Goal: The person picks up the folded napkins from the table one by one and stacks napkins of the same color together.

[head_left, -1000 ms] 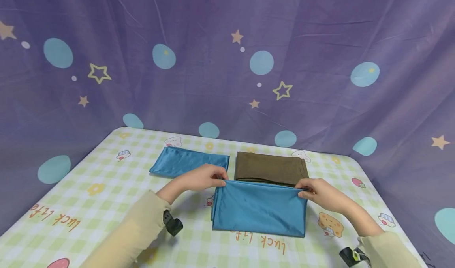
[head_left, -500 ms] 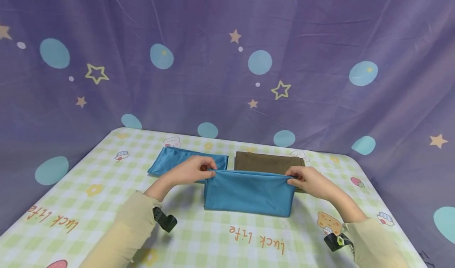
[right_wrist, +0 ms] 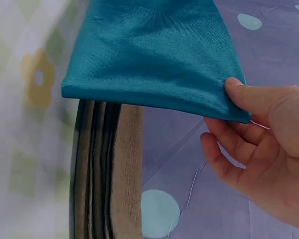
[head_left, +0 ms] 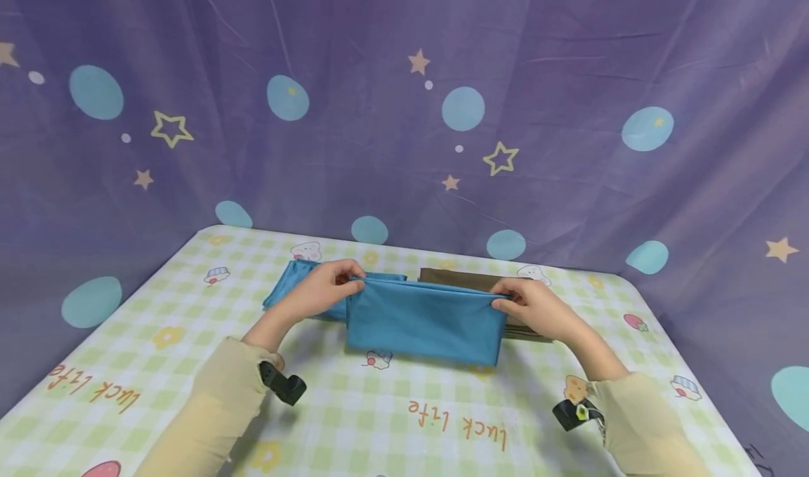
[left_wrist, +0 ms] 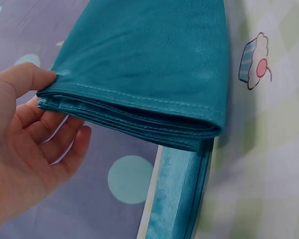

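**Folded blue cloth spans the two hands, long axis side to side**

Left hand [head_left: 325, 285] pinches the upper left corner of the folded blue cloth [head_left: 426, 322], thumb against fingers; right hand [head_left: 534, 307] pinches the upper right corner likewise. Neither hand is nearer: one at each end. Long axis runs hand to hand, face hanging toward the person. Beyond it on the tabletop [head_left: 354, 421] lie a second blue cloth [head_left: 289, 280], behind its left end, and a brown cloth [right_wrist: 127, 174], behind its right. Contact with either: cannot tell; overlap hides it.
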The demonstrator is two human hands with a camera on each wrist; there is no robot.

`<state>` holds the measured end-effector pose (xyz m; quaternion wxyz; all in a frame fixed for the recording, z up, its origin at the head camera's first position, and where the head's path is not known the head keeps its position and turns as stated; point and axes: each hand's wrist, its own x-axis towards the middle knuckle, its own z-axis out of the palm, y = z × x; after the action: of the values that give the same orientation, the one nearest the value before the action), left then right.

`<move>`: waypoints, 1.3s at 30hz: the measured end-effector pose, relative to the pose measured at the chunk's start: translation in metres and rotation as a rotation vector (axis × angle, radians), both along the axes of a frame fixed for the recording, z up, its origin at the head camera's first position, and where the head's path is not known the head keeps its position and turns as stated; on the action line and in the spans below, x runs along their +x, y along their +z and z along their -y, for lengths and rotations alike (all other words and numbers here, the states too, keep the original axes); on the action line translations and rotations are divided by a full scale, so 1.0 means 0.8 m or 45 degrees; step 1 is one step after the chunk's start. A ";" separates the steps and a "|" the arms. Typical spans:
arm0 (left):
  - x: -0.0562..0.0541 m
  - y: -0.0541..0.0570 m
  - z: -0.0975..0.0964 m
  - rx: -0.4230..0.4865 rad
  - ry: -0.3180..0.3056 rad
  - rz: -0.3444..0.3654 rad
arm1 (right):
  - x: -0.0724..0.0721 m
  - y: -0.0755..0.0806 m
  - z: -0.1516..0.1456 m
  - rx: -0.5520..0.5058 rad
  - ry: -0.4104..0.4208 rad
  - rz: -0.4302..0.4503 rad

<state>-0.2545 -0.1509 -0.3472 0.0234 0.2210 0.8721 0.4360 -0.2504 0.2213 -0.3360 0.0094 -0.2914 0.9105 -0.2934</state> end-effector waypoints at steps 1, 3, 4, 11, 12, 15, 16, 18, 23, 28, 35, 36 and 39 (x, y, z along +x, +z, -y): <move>-0.001 0.000 0.003 0.014 0.004 -0.002 | -0.002 0.000 0.003 -0.010 -0.002 -0.013; -0.002 -0.001 0.008 0.027 0.016 -0.008 | -0.004 0.001 0.009 -0.024 -0.013 -0.031; -0.003 -0.001 0.012 0.030 0.025 -0.017 | -0.005 0.002 0.012 -0.028 -0.019 -0.038; -0.009 0.003 0.032 0.038 0.084 0.002 | -0.013 0.006 0.033 -0.044 -0.053 -0.114; -0.010 0.004 0.034 0.039 0.096 -0.002 | -0.014 0.006 0.036 -0.053 -0.056 -0.119; -0.013 0.005 0.041 0.061 0.126 0.008 | -0.018 0.007 0.045 -0.078 -0.058 -0.120; -0.013 0.005 0.043 0.070 0.133 0.011 | -0.019 0.007 0.048 -0.084 -0.057 -0.121; -0.012 0.006 0.048 0.102 0.143 0.032 | -0.021 0.005 0.054 -0.080 -0.040 -0.124; -0.009 0.006 0.061 0.155 0.149 0.062 | -0.023 0.002 0.070 -0.053 0.013 -0.133; -0.011 0.004 0.070 0.163 0.217 0.051 | -0.027 -0.004 0.084 -0.065 0.022 -0.143; -0.016 0.002 0.077 0.189 0.376 0.028 | -0.037 -0.010 0.100 -0.095 0.007 -0.147; -0.017 0.002 0.079 0.204 0.394 0.026 | -0.038 -0.010 0.103 -0.101 0.009 -0.145; -0.021 0.001 0.085 0.263 0.430 0.020 | -0.043 -0.012 0.111 -0.119 0.016 -0.154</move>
<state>-0.2713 -0.2186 -0.3464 -0.0660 0.0691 0.8473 0.5225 -0.2845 0.1323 -0.3457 -0.0575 -0.3143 0.8929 -0.3173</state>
